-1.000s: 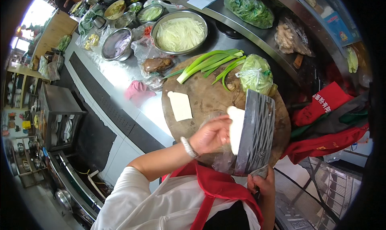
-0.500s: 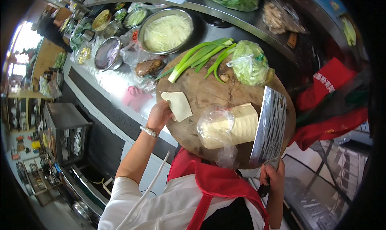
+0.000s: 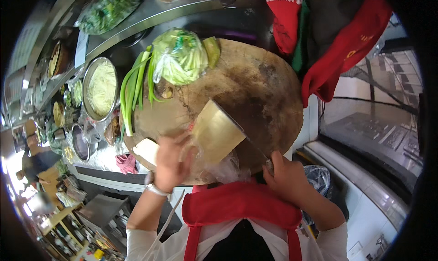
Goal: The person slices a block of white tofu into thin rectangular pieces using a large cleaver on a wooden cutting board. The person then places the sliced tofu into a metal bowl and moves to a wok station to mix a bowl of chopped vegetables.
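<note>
So the pale yellow block (image 3: 215, 134) sits around the middle of the frame, set at a slant, clear plastic film (image 3: 226, 167) crumpled along its lower end. The cleaver (image 3: 234, 122) is right against its upper-right side, blade nearly edge-on, handle down toward the lower right; can't tell if it's cutting in. One flat cream slice (image 3: 146, 150) lies left of centre, partly covered.

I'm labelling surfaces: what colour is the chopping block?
The chopping block is brown with darker patches, best seen in the head view.
</note>
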`<state>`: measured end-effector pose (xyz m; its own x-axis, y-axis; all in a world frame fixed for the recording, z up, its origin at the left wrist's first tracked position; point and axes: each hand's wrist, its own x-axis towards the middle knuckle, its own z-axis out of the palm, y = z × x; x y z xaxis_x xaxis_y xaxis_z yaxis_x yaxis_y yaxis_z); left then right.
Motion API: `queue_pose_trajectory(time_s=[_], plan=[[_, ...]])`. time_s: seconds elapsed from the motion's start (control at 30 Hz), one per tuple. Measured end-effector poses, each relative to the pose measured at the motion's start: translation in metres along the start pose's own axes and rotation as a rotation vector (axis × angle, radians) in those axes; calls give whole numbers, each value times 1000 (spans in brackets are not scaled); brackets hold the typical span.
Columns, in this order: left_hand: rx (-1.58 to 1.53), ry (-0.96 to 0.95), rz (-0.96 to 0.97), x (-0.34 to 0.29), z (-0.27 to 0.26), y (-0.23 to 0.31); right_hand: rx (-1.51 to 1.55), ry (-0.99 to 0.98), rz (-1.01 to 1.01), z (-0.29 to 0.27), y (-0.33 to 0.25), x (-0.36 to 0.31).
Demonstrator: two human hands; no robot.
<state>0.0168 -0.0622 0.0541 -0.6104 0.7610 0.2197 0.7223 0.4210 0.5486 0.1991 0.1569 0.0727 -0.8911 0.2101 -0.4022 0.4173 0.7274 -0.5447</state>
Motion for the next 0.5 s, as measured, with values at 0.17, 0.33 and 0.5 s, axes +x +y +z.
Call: queue_pose_trajectory(time_s=[0.17,0.33,0.5], plan=[[5,-201,278,33,55,3,-64,-22,-26,1,-1,-6],[58,-254,320,35,65,-4,-45,-64,-47,2,5,-7],[34,-258,310,37,66,-4,4,-83,-69,-4,5,-6]])
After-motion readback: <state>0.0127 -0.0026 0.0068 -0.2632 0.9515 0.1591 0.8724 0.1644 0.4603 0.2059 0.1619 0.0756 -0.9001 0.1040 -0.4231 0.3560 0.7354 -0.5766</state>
